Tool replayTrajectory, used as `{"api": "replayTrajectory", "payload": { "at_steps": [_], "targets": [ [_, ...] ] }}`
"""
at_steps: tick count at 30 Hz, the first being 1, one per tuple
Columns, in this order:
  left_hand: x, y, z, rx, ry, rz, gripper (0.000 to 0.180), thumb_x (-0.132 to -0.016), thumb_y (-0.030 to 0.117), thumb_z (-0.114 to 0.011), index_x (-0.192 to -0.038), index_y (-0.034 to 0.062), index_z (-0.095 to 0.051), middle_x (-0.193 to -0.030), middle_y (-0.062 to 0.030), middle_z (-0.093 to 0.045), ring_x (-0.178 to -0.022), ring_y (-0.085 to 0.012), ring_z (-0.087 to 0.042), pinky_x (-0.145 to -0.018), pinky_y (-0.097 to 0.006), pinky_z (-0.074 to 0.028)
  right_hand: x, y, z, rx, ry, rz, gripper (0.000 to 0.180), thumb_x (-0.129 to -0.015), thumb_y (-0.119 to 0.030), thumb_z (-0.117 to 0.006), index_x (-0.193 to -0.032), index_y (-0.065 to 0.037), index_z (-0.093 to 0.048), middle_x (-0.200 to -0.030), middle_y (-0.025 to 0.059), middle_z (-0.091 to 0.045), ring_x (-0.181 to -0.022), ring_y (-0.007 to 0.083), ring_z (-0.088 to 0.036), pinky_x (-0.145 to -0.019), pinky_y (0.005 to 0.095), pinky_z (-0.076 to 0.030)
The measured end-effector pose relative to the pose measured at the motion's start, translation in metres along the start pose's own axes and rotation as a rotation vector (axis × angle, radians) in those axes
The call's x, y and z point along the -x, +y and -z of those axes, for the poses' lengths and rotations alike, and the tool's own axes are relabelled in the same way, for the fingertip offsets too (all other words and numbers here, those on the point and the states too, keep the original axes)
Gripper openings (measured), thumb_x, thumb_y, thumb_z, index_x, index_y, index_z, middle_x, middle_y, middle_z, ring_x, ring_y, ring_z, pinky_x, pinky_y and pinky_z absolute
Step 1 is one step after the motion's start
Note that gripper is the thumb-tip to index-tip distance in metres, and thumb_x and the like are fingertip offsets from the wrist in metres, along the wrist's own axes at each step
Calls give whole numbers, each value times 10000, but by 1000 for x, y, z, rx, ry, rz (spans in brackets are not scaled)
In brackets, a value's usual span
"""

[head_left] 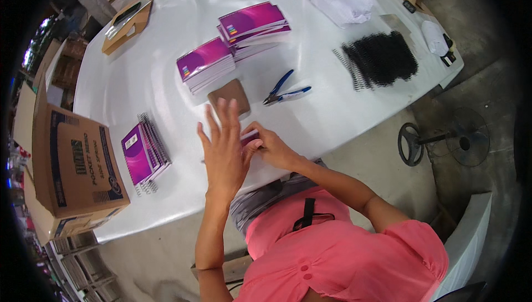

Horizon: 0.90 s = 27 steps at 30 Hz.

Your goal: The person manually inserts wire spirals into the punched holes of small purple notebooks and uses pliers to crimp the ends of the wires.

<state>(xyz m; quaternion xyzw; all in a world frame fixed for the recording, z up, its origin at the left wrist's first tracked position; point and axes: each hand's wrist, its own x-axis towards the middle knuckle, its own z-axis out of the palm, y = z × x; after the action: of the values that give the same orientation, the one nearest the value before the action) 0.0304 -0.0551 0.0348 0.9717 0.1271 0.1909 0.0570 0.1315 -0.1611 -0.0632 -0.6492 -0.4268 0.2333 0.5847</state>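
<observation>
My left hand (224,149) is raised over the near edge of the table, its fingers stretched out and apart. Beside it, my right hand (271,146) pinches a small purple-covered notebook (249,138), mostly hidden behind my hands. Just beyond my left fingertips lies a brown block (230,96). A pair of blue-handled wire cutters (285,87) rests with its handles spread, to the right of the block. Farther off are stacks of purple-covered pads (206,61), with another stack (254,19) behind. Left of my hands, spiral-bound purple notebooks (141,155) are piled.
An open cardboard box (83,163) stands at the left edge of the white-covered table (327,122). Black spiral coils (382,61) lie on the right. A white plastic bag (342,1) and a cardboard tray (127,25) sit at the back. A fan (464,141) stands off to the right.
</observation>
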Motion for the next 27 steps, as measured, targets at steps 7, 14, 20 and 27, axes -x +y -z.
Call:
{"api": "replayTrajectory", "payload": {
  "at_steps": [7, 14, 20, 27],
  "targets": [
    [7, -6, -32, 50, -91, -1, 563, -915, 393, -591, -1403, 140, -470, -1333, -90, -590, -1224, -325, -561, -998, -496, -449, -59, 27, 203, 753, 540, 77, 132, -819, -52, -693, -940, -13, -656, -941, 129, -645, -847, 252, -622, -787, 365, -503],
    [2, -6, -24, 111, -141, 13, 546, -906, 361, -620, -1381, 126, -489, -1323, -108, -592, -1233, -320, -553, -1023, -483, -439, -76, 43, 286, 1453, 406, -320, 245, -849, -203, -656, -978, 5, -664, -958, 163, -665, -932, 310, -625, -792, 428, -483],
    [2, -11, -22, 157, -196, 77, 520, -908, 328, -627, -1371, 126, -504, -1284, -121, -614, -1235, -320, -551, -1055, -496, -403, -86, -16, 257, 476, 202, -274, 235, -936, -176, -574, -1033, 6, -686, -747, 82, -659, -664, 120, -597, -618, 294, -494],
    [1, -8, -22, 49, -158, 4, 546, -910, 351, -610, -1381, 110, -476, -1331, -65, -592, -1243, -306, -548, -1067, -533, -368, -34, -62, 93, 264, -164, 102, 201, -803, -67, -736, -1003, -52, -720, -875, 68, -686, -766, 176, -617, -717, 316, -479]
  ]
}}
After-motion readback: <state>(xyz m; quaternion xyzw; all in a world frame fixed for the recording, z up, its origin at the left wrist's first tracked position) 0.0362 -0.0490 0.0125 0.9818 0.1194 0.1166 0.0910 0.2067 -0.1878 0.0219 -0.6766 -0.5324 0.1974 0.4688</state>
